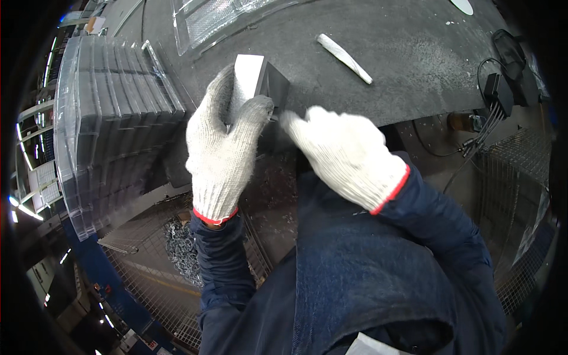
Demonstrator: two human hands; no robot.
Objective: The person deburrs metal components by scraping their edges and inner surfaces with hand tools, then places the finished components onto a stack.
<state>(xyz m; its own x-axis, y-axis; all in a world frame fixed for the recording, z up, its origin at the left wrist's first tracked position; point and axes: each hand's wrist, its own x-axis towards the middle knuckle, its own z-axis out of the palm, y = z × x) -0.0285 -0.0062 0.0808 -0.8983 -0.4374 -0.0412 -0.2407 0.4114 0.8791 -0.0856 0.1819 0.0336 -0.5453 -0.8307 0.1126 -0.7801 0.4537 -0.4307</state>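
Note:
My left hand [220, 145], in a white knit glove with a red cuff, grips a box-shaped metal piece [249, 70]. The piece has a bright silvery face and a dark grey side; its near end is partly behind my thumb. My right hand [346, 148], gloved the same way, is closed just right of the piece's near end, its foremost fingertip close to my left thumb. Whatever its curled fingers may hold is hidden. Beyond both hands, a rolled white tube-like strip [345, 58] lies on the grey worktable [402, 65].
Stacked clear plastic trays [112, 106] stand at the left, with another clear tray [219, 23] at the far edge. A black adapter with cables [499, 94] sits at the right table edge. Below left, a wire basket [154, 278] holds many small metal parts [183, 251].

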